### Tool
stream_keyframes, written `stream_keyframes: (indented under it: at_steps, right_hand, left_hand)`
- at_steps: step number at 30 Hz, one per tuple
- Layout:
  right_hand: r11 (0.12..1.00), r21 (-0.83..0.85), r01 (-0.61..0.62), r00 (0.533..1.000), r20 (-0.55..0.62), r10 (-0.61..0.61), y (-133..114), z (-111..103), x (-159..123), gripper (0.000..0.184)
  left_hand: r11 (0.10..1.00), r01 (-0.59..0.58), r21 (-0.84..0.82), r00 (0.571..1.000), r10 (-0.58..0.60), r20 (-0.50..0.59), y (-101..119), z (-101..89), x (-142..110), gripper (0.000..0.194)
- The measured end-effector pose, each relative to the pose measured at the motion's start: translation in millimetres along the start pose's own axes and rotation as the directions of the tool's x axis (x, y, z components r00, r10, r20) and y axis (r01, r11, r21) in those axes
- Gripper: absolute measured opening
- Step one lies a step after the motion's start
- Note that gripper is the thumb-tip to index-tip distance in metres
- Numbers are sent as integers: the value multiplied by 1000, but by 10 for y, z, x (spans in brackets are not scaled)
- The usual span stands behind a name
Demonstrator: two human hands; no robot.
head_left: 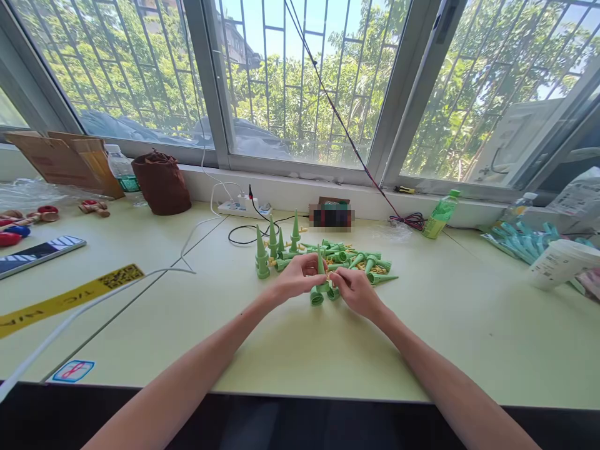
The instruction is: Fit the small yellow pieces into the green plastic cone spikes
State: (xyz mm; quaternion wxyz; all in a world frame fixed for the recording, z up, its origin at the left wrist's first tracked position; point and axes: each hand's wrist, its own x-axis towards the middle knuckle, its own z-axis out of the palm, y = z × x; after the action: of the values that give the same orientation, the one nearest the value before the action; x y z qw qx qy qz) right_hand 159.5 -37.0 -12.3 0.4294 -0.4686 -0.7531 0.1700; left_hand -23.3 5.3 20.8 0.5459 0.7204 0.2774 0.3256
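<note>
My left hand (pixel 296 279) is closed around a green plant watering spike (pixel 320 261), held with its point up over the table. Close against it, my right hand (pixel 360 291) pinches a small yellow valve (pixel 329 275) at the spike's side; fingers hide most of it. Just below the hands lie green spike caps, one with its open round end (pixel 317 299) facing me. Several finished-looking spikes (pixel 261 257) with yellow valves stand upright to the left. Behind and right of my hands is a loose pile of green spikes (pixel 370 259) mixed with yellow valves.
A power strip (pixel 244 206) with cables sits by the window wall. A brown pouch (pixel 160 182), a water bottle (pixel 122 172) and a phone (pixel 40 255) are left. A green bottle (pixel 440 215) and white cup (pixel 555 265) stand right. A white cable (pixel 84 307) crosses the left side.
</note>
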Motion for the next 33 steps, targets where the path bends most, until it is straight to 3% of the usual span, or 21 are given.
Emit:
stream_keyframes:
  at_steps: [12, 23, 33]
  right_hand:
    - [999, 9, -37, 999, 6, 37, 35, 22, 11, 51]
    - [999, 7, -36, 999, -28, 36, -11, 5, 25, 48]
    - [995, 90, -29, 1000, -1, 29, -94, -54, 4, 36]
  left_hand:
    - [997, -78, 12, 997, 78, 12, 11, 16, -4, 24]
    - [989, 65, -130, 998, -67, -14, 18, 7, -2, 34]
    - [976, 68, -207, 996, -77, -36, -12, -12, 26, 32]
